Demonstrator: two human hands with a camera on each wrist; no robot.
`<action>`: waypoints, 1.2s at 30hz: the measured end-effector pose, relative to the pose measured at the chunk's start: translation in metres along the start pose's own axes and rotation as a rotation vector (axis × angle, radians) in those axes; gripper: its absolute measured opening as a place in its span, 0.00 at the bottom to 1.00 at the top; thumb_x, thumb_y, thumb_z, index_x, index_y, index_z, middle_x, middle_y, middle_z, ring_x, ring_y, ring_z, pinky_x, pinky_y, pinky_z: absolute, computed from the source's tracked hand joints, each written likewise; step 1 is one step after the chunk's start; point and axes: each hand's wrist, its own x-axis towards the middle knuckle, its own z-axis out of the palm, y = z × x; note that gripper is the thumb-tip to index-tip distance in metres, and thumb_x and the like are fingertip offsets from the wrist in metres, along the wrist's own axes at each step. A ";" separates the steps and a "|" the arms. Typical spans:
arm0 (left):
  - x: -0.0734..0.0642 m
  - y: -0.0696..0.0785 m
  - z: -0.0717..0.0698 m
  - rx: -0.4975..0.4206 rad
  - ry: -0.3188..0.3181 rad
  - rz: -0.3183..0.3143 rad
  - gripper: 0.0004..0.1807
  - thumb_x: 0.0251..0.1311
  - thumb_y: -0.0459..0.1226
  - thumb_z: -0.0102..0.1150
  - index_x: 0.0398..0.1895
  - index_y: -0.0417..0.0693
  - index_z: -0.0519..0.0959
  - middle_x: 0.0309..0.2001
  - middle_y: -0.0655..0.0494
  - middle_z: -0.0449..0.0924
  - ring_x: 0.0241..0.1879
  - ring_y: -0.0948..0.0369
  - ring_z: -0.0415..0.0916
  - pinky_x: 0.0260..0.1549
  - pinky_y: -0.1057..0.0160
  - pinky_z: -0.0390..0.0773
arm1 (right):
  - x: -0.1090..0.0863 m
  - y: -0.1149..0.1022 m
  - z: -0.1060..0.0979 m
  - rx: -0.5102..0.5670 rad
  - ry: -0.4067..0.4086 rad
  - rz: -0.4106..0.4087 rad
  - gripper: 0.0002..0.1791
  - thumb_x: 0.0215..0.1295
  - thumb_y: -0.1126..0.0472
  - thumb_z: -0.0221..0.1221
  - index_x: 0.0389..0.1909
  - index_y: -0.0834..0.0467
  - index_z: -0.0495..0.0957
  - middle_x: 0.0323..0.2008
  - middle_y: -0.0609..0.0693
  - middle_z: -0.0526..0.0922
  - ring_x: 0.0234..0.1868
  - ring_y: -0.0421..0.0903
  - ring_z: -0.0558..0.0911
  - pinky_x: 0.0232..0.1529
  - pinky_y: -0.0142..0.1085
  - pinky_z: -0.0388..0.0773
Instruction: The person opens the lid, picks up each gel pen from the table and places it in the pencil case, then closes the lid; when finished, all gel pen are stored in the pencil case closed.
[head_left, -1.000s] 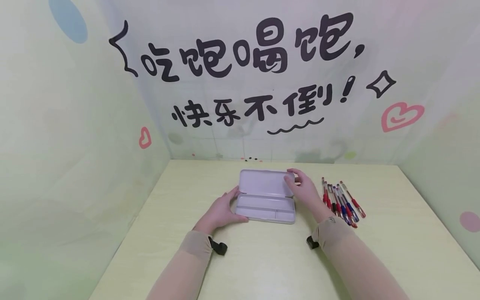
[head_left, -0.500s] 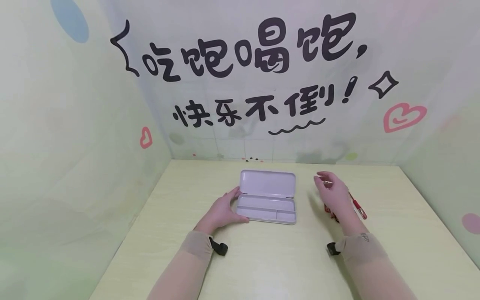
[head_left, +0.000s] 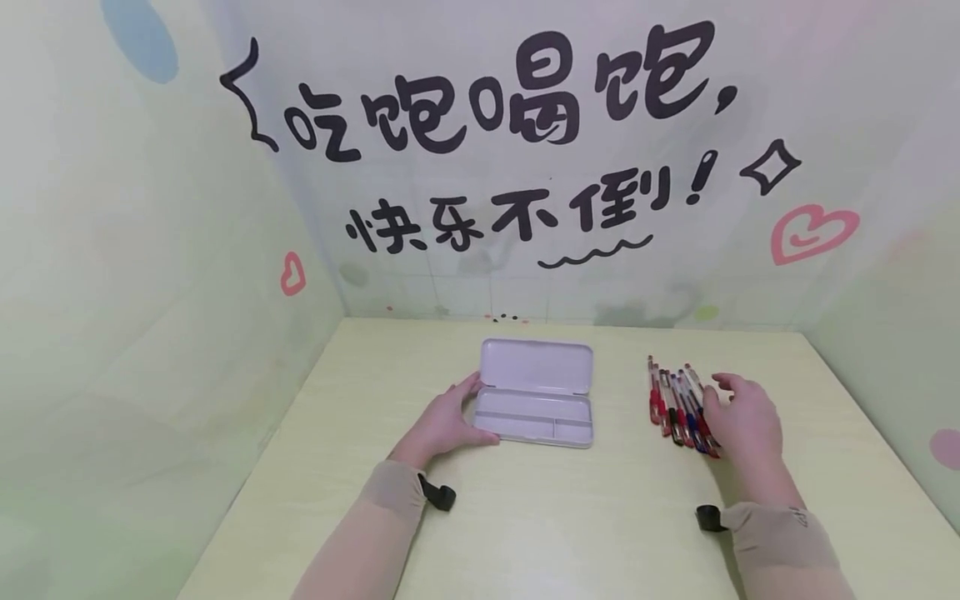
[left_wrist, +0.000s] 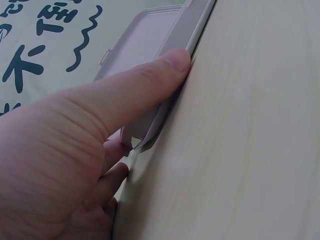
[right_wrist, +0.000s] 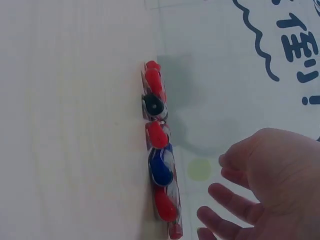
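A pale lilac pencil case [head_left: 517, 429] lies with its lid [head_left: 536, 367] raised and its divided tray bare. My left hand [head_left: 442, 423] holds the case at its left end. In the left wrist view the thumb [left_wrist: 150, 85] lies along the front edge, and the other fingers are partly hidden behind the case. Over the right side of a row of several pens [head_left: 675, 429] hovers my right hand [head_left: 750, 421], fingers loosely bent and holding nothing. The right wrist view shows red, black and blue pen ends [right_wrist: 161, 169] beside that hand.
Both things lie on a light wood-grain table [head_left: 525, 525], the pens to the right of the case. A printed cloth wall [head_left: 465, 292] stands behind the table, with side walls to the left and right.
My right hand has let go of the lid and moved right, passing over the pens to their right side. The left hand stays on the pencil case.
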 end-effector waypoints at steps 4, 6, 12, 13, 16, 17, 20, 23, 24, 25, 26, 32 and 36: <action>0.000 0.000 -0.001 -0.008 0.008 0.005 0.75 0.40 0.56 0.92 0.91 0.57 0.54 0.81 0.63 0.74 0.87 0.36 0.54 0.88 0.33 0.54 | 0.001 0.008 -0.006 -0.103 -0.091 0.054 0.32 0.83 0.51 0.50 0.74 0.72 0.69 0.67 0.81 0.74 0.63 0.81 0.76 0.56 0.71 0.80; 0.001 0.001 -0.002 -0.010 0.014 0.013 0.74 0.41 0.56 0.92 0.91 0.58 0.55 0.81 0.64 0.74 0.87 0.37 0.55 0.88 0.33 0.55 | 0.002 0.010 -0.008 -0.149 -0.139 0.076 0.33 0.82 0.51 0.51 0.73 0.74 0.69 0.65 0.82 0.75 0.62 0.81 0.77 0.56 0.70 0.81; 0.002 0.000 -0.002 -0.007 0.008 0.020 0.74 0.42 0.57 0.91 0.91 0.57 0.55 0.81 0.65 0.74 0.88 0.38 0.55 0.88 0.36 0.56 | 0.005 0.015 -0.010 -0.210 -0.222 0.087 0.30 0.79 0.54 0.55 0.67 0.77 0.74 0.57 0.79 0.82 0.50 0.74 0.85 0.44 0.59 0.86; 0.002 0.000 -0.002 -0.008 0.006 0.021 0.74 0.42 0.57 0.91 0.91 0.56 0.55 0.81 0.65 0.74 0.88 0.38 0.55 0.88 0.36 0.55 | 0.005 0.015 -0.010 -0.203 -0.232 0.092 0.29 0.78 0.55 0.56 0.66 0.77 0.75 0.55 0.78 0.83 0.47 0.71 0.85 0.40 0.55 0.85; 0.001 -0.002 0.000 -0.001 0.004 0.020 0.74 0.42 0.58 0.90 0.91 0.55 0.54 0.81 0.65 0.74 0.88 0.39 0.56 0.89 0.36 0.55 | 0.004 0.016 -0.010 -0.182 -0.235 0.108 0.27 0.77 0.57 0.55 0.63 0.76 0.77 0.51 0.75 0.86 0.40 0.63 0.85 0.31 0.45 0.80; 0.001 -0.001 0.000 -0.003 0.006 0.021 0.74 0.42 0.58 0.90 0.91 0.55 0.54 0.81 0.64 0.74 0.87 0.38 0.56 0.88 0.36 0.55 | 0.004 0.017 -0.010 -0.175 -0.228 0.112 0.26 0.77 0.57 0.54 0.62 0.76 0.77 0.50 0.75 0.86 0.39 0.61 0.85 0.29 0.43 0.78; -0.001 -0.001 -0.001 -0.007 0.008 0.021 0.74 0.42 0.58 0.90 0.91 0.55 0.55 0.81 0.63 0.74 0.87 0.39 0.56 0.88 0.36 0.55 | 0.004 0.016 -0.010 -0.166 -0.165 0.100 0.26 0.78 0.57 0.53 0.62 0.75 0.79 0.52 0.76 0.85 0.40 0.62 0.85 0.27 0.42 0.78; -0.002 0.000 -0.001 -0.012 0.005 0.026 0.74 0.42 0.58 0.90 0.91 0.53 0.54 0.81 0.62 0.74 0.87 0.39 0.56 0.89 0.36 0.55 | 0.001 0.008 -0.007 -0.175 -0.070 0.039 0.25 0.78 0.57 0.53 0.62 0.73 0.80 0.56 0.78 0.82 0.47 0.70 0.84 0.33 0.53 0.84; -0.002 0.000 0.000 -0.012 0.004 0.027 0.74 0.43 0.58 0.90 0.91 0.53 0.54 0.81 0.62 0.73 0.87 0.39 0.56 0.88 0.36 0.55 | -0.001 0.003 -0.006 -0.178 -0.040 0.018 0.25 0.78 0.57 0.53 0.63 0.73 0.80 0.57 0.79 0.80 0.49 0.72 0.83 0.36 0.57 0.85; -0.002 0.000 -0.001 -0.012 0.002 0.027 0.74 0.43 0.58 0.90 0.91 0.53 0.54 0.81 0.62 0.73 0.87 0.39 0.56 0.89 0.36 0.55 | -0.003 -0.003 -0.005 -0.177 -0.009 -0.010 0.24 0.79 0.57 0.54 0.63 0.72 0.80 0.58 0.79 0.79 0.51 0.74 0.83 0.38 0.61 0.86; -0.002 0.000 -0.001 -0.011 0.002 0.029 0.74 0.43 0.58 0.90 0.91 0.53 0.54 0.81 0.62 0.73 0.87 0.38 0.56 0.88 0.36 0.55 | -0.005 -0.009 -0.003 -0.176 0.021 -0.040 0.24 0.79 0.57 0.54 0.62 0.72 0.81 0.58 0.79 0.79 0.53 0.75 0.82 0.40 0.64 0.86; -0.002 0.000 0.000 -0.006 0.010 0.029 0.74 0.42 0.58 0.90 0.91 0.54 0.54 0.81 0.61 0.74 0.87 0.39 0.57 0.88 0.36 0.55 | -0.014 -0.055 0.014 -0.121 0.113 -0.210 0.19 0.78 0.58 0.60 0.60 0.66 0.85 0.54 0.71 0.82 0.50 0.71 0.83 0.42 0.65 0.86; -0.002 0.000 0.001 -0.005 0.011 0.026 0.75 0.41 0.58 0.91 0.91 0.53 0.54 0.81 0.63 0.74 0.87 0.41 0.58 0.88 0.36 0.55 | -0.021 -0.078 0.028 -0.090 0.138 -0.341 0.14 0.75 0.62 0.64 0.54 0.64 0.89 0.48 0.66 0.85 0.47 0.66 0.83 0.44 0.63 0.86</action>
